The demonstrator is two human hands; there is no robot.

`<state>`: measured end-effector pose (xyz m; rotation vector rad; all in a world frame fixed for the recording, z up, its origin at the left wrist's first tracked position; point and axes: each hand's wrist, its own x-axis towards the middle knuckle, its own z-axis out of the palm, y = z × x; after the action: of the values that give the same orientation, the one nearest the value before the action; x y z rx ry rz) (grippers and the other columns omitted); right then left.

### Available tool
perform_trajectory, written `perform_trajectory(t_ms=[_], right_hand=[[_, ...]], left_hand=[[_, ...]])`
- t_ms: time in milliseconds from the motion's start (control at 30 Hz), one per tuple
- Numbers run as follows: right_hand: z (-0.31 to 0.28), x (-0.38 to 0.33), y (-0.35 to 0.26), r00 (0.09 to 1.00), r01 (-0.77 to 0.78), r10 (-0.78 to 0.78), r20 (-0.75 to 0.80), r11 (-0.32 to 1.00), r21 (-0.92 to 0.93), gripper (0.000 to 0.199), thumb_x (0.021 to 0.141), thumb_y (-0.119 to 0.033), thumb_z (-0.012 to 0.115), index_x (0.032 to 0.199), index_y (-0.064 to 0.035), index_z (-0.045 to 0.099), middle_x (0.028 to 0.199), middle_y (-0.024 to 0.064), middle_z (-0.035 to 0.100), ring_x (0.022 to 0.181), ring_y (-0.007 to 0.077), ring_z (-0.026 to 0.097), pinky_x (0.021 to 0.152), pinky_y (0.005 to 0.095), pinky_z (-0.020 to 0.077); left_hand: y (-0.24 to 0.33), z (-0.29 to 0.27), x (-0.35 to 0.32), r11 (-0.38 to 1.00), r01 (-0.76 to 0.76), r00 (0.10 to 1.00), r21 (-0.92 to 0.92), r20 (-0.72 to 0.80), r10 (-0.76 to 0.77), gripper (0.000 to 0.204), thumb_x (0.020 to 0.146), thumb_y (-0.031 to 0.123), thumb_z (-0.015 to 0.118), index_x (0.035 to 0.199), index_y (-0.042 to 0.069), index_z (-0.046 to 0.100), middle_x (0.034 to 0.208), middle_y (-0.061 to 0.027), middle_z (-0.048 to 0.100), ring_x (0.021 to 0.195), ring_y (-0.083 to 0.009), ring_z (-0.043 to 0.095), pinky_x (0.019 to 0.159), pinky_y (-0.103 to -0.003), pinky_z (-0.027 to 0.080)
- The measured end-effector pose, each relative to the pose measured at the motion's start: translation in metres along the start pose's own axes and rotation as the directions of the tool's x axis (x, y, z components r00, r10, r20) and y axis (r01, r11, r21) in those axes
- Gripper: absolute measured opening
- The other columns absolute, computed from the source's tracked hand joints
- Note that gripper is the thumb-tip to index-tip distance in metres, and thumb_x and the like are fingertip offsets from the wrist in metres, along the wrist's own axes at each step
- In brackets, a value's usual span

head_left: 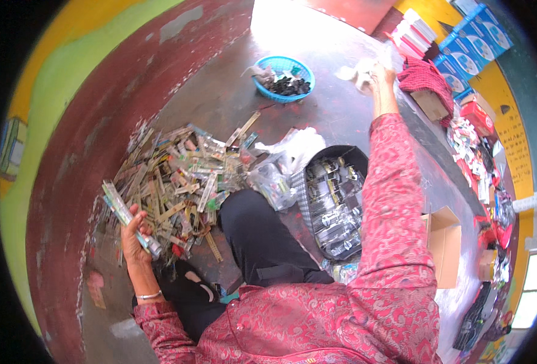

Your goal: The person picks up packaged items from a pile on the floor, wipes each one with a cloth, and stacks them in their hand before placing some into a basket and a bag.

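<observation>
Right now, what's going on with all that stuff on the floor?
The left hand holds a bundle of long, flat pieces by the edge of a messy pile of strips. The right hand, stretched forward, grips something white and crumpled; I can't tell what. A blue basket sits ahead, and a dark oval container lies left of the right sleeve.

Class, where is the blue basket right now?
In the head view, the blue basket sits on the floor at upper centre, beyond the pile of flat strips and left of the person's right hand.
</observation>
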<state>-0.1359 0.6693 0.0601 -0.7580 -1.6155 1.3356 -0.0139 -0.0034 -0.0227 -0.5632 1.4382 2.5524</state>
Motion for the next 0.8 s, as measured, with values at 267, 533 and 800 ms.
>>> perform_trajectory(t_ms=[267,533,800], right_hand=[[0.022,-0.015,0.006,0.712,-0.65,0.205,0.671,0.554,0.52,0.019,0.09,-0.015,0.044,0.098,0.0012,0.051,0.084,0.0127,0.059,0.068,0.0238,0.061,0.058,0.037,0.053],[0.067,-0.137,-0.045,0.579,-0.774,0.177,0.796,0.424,0.469,0.022,0.089,-0.018,0.047,0.102,-0.0006,0.053,0.09,0.0121,0.061,0.082,0.024,0.061,0.074,0.04,0.0518],[0.1,-0.211,-0.06,0.046,-0.987,-0.03,0.999,0.156,0.05,0.033,0.089,-0.029,0.049,0.103,0.0003,0.053,0.093,0.0136,0.062,0.083,0.0272,0.062,0.075,0.0408,0.0511]], left_hand=[[-0.019,0.022,0.017,0.999,-0.034,0.997,0.037,0.074,0.031,0.031,0.08,0.009,0.062,0.107,0.004,0.048,0.078,-0.0044,0.057,0.051,-0.0052,0.043,0.043,-0.019,0.034],[-0.001,0.089,0.0,0.983,-0.133,0.969,0.124,0.223,0.103,0.021,0.08,0.014,0.06,0.093,0.007,0.045,0.06,0.0028,0.039,0.048,-0.0061,0.036,0.044,-0.02,0.029],[0.015,0.159,-0.013,0.979,-0.127,0.908,0.158,0.417,0.05,0.059,0.075,0.018,0.064,0.124,-0.002,0.038,0.105,-0.0158,0.059,0.048,-0.0032,0.036,0.046,-0.017,0.031]])
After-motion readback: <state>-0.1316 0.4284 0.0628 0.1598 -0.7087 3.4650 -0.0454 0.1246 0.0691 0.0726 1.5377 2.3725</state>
